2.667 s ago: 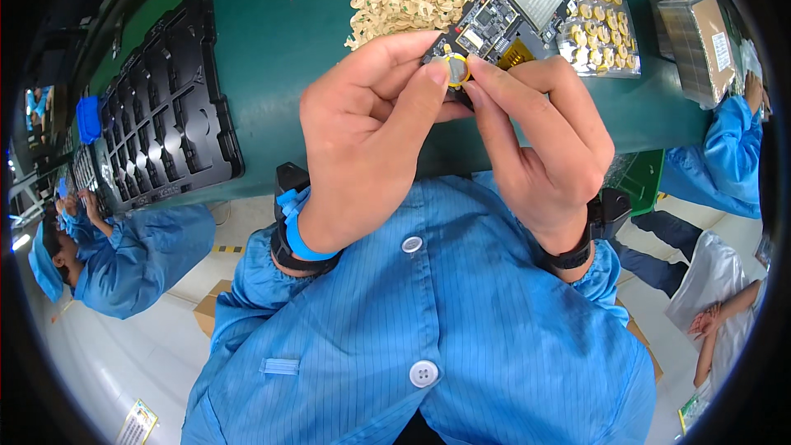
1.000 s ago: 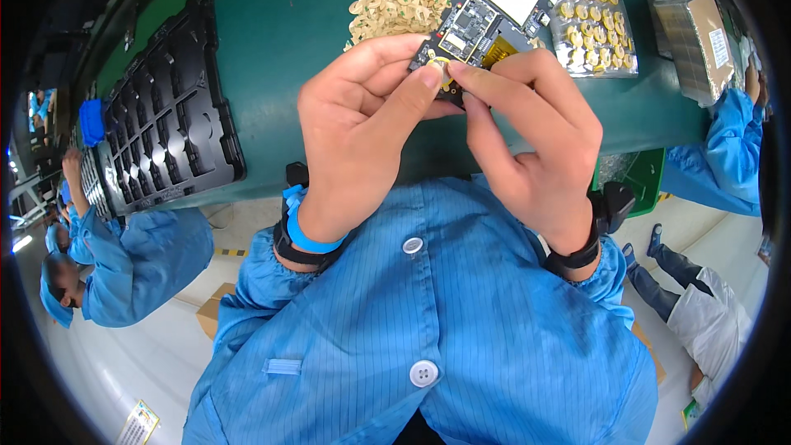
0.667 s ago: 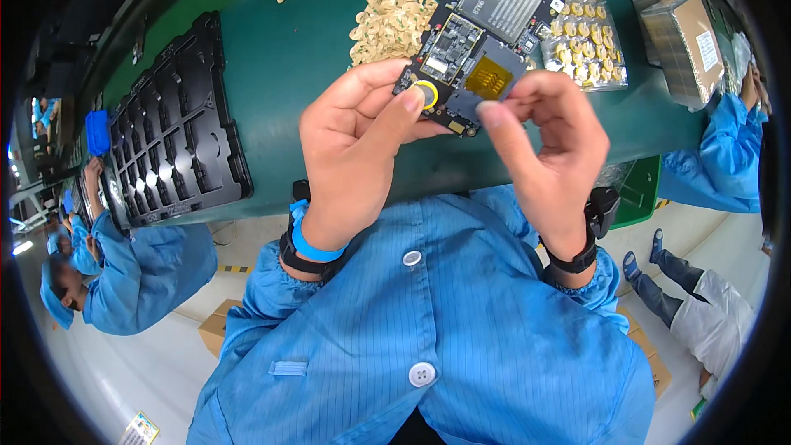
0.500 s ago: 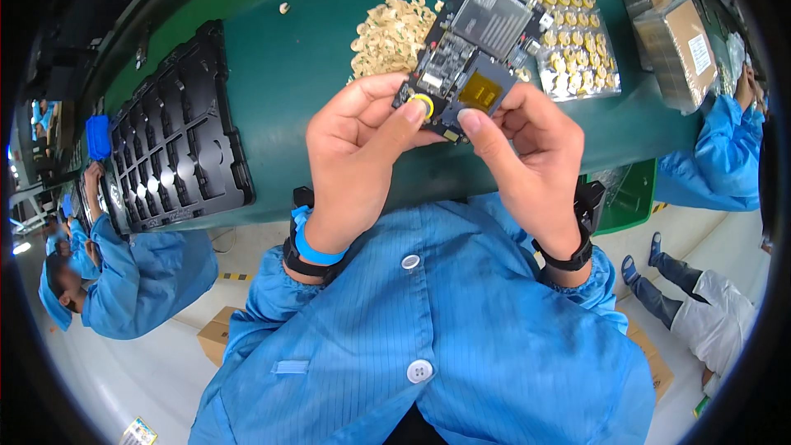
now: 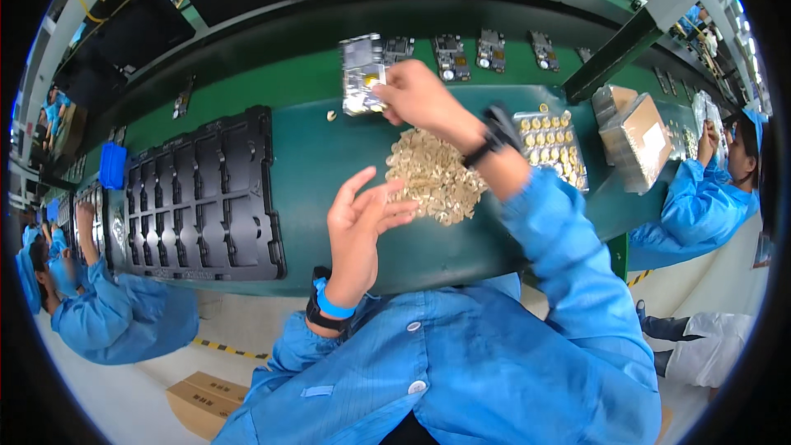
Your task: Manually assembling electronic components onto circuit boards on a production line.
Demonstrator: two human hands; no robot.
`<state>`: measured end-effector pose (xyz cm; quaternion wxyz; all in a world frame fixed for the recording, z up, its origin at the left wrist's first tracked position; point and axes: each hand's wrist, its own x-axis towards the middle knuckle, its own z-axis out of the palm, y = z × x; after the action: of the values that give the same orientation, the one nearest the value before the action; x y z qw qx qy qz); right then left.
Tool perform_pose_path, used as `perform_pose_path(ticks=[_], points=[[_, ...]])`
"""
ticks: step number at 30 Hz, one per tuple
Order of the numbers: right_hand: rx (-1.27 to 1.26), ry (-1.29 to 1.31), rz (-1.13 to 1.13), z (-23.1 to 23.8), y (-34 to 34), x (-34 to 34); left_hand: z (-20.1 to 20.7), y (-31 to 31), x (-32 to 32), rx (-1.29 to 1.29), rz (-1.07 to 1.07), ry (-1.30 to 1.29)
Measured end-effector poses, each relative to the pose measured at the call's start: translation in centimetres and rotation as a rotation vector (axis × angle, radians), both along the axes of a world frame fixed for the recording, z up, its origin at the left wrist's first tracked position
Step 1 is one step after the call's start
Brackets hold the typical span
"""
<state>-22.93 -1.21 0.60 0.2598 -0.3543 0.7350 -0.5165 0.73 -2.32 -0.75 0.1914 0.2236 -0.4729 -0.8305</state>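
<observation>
Head view, looking down: a person in a blue striped smock works at a smooth green tabletop [image 5: 313, 198]. The right hand [image 5: 420, 99] reaches past the tabletop's far edge, its grip pinching the right side of a circuit board [image 5: 360, 66], a flat rectangle of silvery metal and dark parts with an amber patch, slightly blurred. The left hand [image 5: 358, 218] hovers over the near edge, left of centre, fingers loosely spread. Between the hands and to their right, a heap of thin, tan, crescent-like pieces [image 5: 437, 177] spreads mid-tabletop. Near the far right corner lie a clear sheet of round gold-coloured discs [image 5: 550, 148] in rows and a plastic-wrapped cardboard box [image 5: 638, 144] with a pale label. At the left end sits a glossy black moulded tray [image 5: 202, 198] with repeated pockets. Beyond the far edge, more circuit boards [image 5: 450, 58] stand along a green strip [image 5: 297, 74]. A brown carton [image 5: 206, 405] on the floor carries dark printing.
</observation>
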Motion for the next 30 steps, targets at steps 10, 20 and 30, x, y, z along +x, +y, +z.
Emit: perform_pose_path(ticks=[10,20,30], points=[[0.244,0.711,-0.298,-5.4,-8.2,-8.4,-0.1,-2.0,2.1,-0.042,-0.036,-0.065],[0.751,0.611,-0.694,-5.0,9.8,-17.8,0.2,-0.5,1.0,-0.071,-0.196,-0.035],[-0.045,0.267,-0.743,-0.6,15.1,-13.5,0.8,3.6,-0.8,-0.129,-0.337,-0.052]])
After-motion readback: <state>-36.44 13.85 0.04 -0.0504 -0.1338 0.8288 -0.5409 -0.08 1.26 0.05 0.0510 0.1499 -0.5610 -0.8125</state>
